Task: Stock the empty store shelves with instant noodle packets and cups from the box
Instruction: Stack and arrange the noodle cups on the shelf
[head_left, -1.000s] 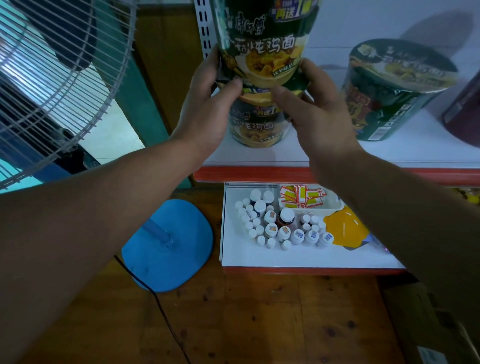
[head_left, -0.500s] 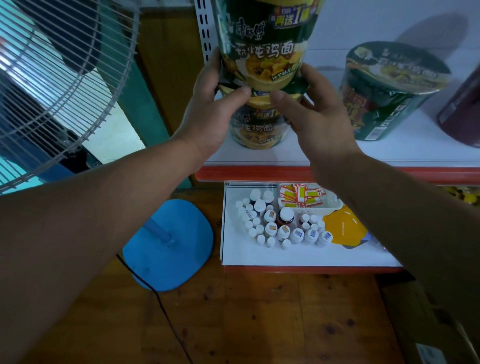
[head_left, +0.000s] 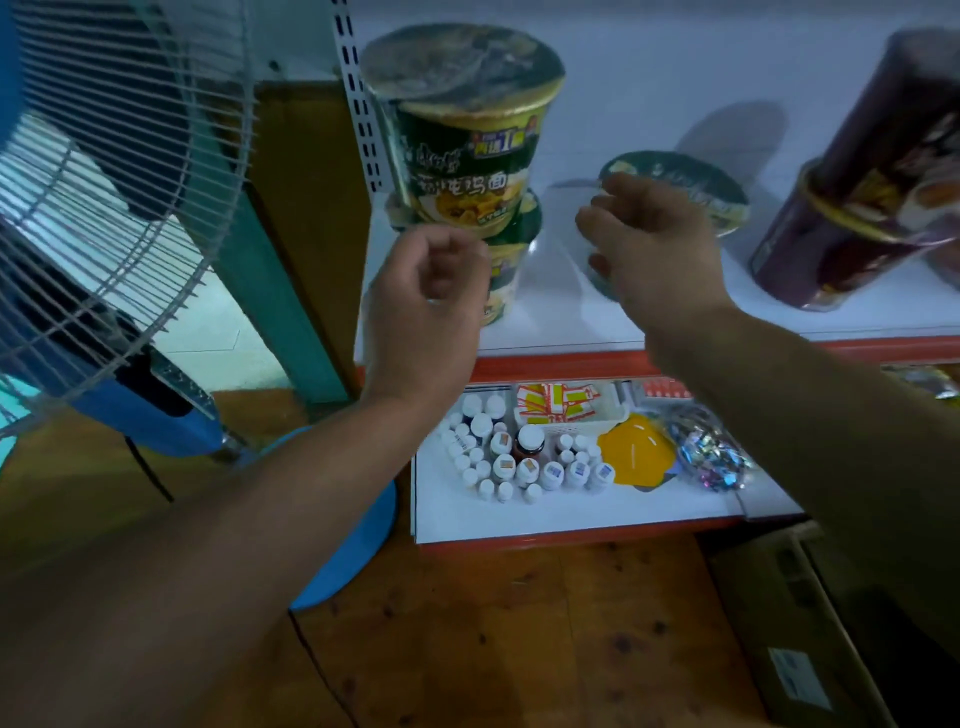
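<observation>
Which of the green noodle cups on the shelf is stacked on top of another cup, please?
The tall green cup at the shelf's left end; it sits on a second green cup, while the third stands alone.

Both forearms reach up from the lower corners toward 12 o'clock; the left hand (head_left: 426, 291) is loosely curled and holds nothing. The right hand (head_left: 654, 244), at its 3 o'clock, has slack, part-curled fingers and is likewise empty.

Dark green noodle cups (head_left: 467, 150) with yellow bands, a maroon cup (head_left: 841, 228), red-edged white shelf (head_left: 571, 332).
</observation>
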